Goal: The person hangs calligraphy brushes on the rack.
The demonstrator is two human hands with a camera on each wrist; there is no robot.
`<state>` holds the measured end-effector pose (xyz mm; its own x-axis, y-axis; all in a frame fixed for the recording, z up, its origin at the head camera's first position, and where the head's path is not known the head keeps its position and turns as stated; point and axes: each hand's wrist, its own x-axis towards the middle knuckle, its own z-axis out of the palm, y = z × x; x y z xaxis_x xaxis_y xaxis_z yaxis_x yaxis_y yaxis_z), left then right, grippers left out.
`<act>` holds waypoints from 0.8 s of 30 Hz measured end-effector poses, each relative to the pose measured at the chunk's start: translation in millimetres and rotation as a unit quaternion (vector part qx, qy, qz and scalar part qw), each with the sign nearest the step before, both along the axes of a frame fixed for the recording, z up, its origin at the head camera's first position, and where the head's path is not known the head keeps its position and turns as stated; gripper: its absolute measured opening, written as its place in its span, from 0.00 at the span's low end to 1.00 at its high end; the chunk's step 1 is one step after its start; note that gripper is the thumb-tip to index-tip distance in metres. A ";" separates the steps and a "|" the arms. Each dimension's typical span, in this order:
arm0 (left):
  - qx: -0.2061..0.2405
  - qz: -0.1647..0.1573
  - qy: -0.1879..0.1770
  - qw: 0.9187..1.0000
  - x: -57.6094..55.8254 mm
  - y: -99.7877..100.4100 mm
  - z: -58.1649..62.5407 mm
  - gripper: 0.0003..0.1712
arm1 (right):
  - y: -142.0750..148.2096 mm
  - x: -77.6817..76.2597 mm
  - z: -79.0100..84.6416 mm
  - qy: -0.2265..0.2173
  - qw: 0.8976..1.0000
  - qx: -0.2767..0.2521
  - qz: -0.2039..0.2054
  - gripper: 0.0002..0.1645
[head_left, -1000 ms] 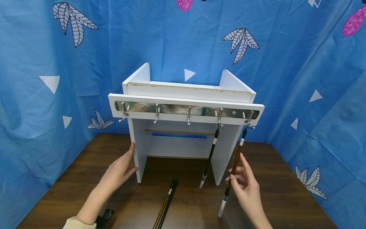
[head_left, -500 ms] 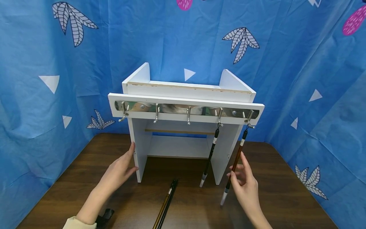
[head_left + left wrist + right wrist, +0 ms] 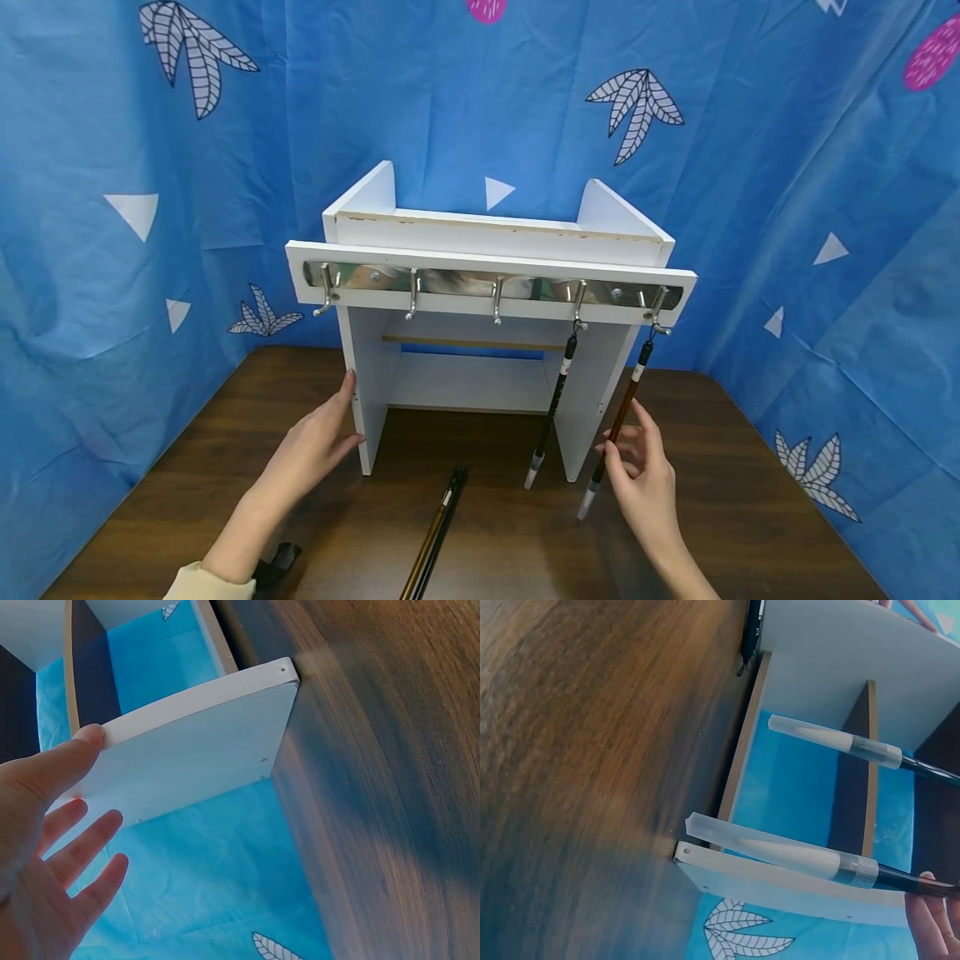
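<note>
A brown-handled writing brush (image 3: 624, 411) with a clear cap hangs by its loop from the rightmost hook of a white rack (image 3: 495, 242). My right hand (image 3: 647, 487) lightly pinches its handle, thumb in front and fingers behind; the right wrist view shows fingertips on the handle above the capped tip (image 3: 802, 855). On the neighbouring hook hangs a black writing brush (image 3: 557, 400), untouched. With fingers spread and fairly straight, my left hand (image 3: 307, 450) rests at the rack's left side panel. In the left wrist view its thumb touches the white panel edge (image 3: 202, 701).
More brushes (image 3: 435, 537) lie on the brown wooden table (image 3: 720, 500) in front of the rack. The other metal hooks (image 3: 413, 293) hold nothing. A black object (image 3: 277, 567) lies by the left forearm. Blue patterned cloth (image 3: 480, 100) surrounds the table.
The lower end of the brown brush has swung away from me, toward the rack, with my right hand moving slightly along with it. My left hand stays in place.
</note>
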<state>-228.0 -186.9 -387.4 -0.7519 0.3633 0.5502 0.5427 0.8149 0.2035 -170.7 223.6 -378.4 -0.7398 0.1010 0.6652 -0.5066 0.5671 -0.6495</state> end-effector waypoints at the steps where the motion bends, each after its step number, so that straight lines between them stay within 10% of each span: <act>1: 0.000 0.000 0.000 1.000 0.0 0.2 0.1 0.62 | 0.4 -0.8 -0.6 0.005 1.000 -0.001 0.000 0.42; 12: -0.001 0.004 -0.006 1.000 0.6 0.9 0.8 0.62 | -10.3 8.4 21.1 0.014 1.000 -0.006 0.015 0.22; 24: 0.001 0.007 0.004 1.000 1.4 0.9 0.4 0.62 | 1.6 -4.1 2.5 -0.004 0.998 -0.042 0.044 0.16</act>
